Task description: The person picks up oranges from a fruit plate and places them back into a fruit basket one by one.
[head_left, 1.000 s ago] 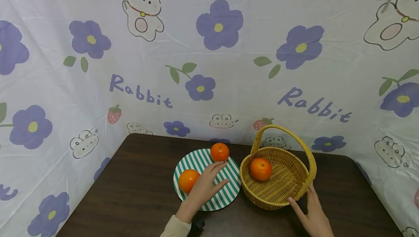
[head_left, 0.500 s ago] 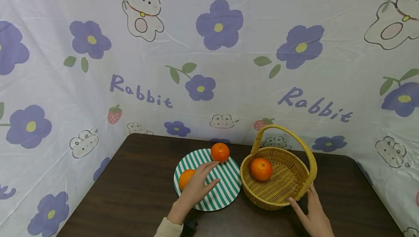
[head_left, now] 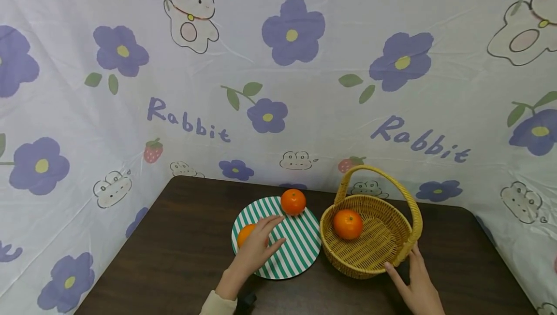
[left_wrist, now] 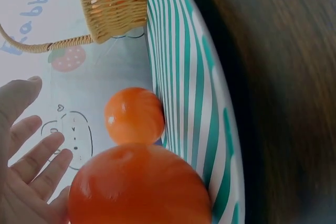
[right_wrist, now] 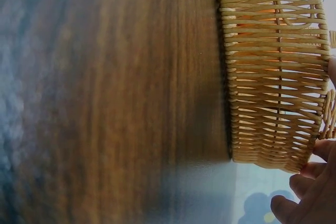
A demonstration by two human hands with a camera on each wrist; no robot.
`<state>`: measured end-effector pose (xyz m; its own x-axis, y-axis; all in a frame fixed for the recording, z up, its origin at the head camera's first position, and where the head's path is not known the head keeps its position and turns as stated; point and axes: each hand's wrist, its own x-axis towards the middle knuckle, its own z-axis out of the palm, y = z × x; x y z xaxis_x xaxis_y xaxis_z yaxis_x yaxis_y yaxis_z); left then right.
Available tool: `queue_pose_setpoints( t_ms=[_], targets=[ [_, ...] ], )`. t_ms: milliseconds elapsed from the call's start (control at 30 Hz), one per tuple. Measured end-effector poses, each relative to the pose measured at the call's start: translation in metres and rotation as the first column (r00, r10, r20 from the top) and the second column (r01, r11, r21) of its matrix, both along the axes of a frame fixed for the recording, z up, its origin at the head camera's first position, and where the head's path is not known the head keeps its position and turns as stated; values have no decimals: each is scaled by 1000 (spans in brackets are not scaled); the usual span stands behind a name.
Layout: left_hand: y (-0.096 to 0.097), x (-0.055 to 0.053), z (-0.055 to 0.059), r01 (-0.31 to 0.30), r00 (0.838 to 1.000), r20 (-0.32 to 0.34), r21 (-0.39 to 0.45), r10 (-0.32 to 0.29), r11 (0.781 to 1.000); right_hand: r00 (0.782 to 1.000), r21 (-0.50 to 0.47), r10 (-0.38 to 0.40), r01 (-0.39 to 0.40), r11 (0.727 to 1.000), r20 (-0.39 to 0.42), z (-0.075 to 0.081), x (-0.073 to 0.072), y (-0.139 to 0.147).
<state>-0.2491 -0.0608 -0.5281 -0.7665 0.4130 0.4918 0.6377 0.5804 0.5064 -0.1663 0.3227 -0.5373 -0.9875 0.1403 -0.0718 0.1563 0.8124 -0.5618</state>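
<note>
1. under and just beyond the left hand [head_left: 252,247]: striped plate [head_left: 296,252] on the dark table [head_left: 174,257], carrying two oranges.
2. left hand: fingers mostly extended, thumb spread away, nothing held. near orange [head_left: 245,234] is beside it on its outer side, partly hidden by it in the head view; can't tell if the little finger touches.
3. far orange [head_left: 293,202] is just past the left fingertips, at the plate's far edge, apart from the hand.
4. right hand [head_left: 417,286]: thumb and bent fingers span the near right side of the basket [head_left: 348,264] beside the foot of its handle [head_left: 411,196], looks like a light hold; basket upright.
5. basket orange [head_left: 348,224] sits inside, on the side toward the left hand.
6. risk: near orange could roll if the left hand catches it off-center; round, smooth skin, flat-looking plate.
7. risk: a forward nudge from the left fingertips could send far orange off the edge.
8. risk: basket may slide or tip if the right hand pushes unevenly; its grip seems loose.
9. risk: the arched handle could get bumped by fruit brought in too low.
</note>
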Motion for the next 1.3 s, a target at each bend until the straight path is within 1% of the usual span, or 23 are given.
queue_pose_setpoints(
  t_ms=[100, 267, 400, 567, 700, 800, 1067, 1300],
  targets=[
    [-4, -2, 0, -12, 1000, -15, 10, 12, 1000, 1000, 0, 0, 0, 1000, -20, 0, 0, -1],
    [-11, -4, -1, -60, 997, -48, -19, 59, 998, 1000, 10, -2, 2, 1000, -25, -1, 1, -2],
    [-16, -3, -1, -92, 995, -37, -17, 91, 996, 1000, 16, -4, 4, 1000, -18, 0, 0, -1],
    [-23, -2, -5, -136, 991, 11, -26, 136, 990, 1000, 12, 1, -1, 1000, -1, 1, 0, 0],
    [-28, -1, -8, -176, 981, 74, -36, 178, 984, 1000, 8, -1, 1, 1000, 7, 0, 0, 0],
    [-31, 0, -9, -195, 973, 116, -34, 197, 980, 1000, 2, 1, -1, 1000, 6, 0, 0, 0],
    [-37, -2, -13, -220, 957, 192, -10, 218, 975, 1000, -7, 8, -8, 1000, 14, 0, 1, 0],
    [-42, -3, -17, -239, 941, 240, -31, 240, 970, 1000, -6, 12, -12, 1000, 0, 1, 1, -1]
  ],
)
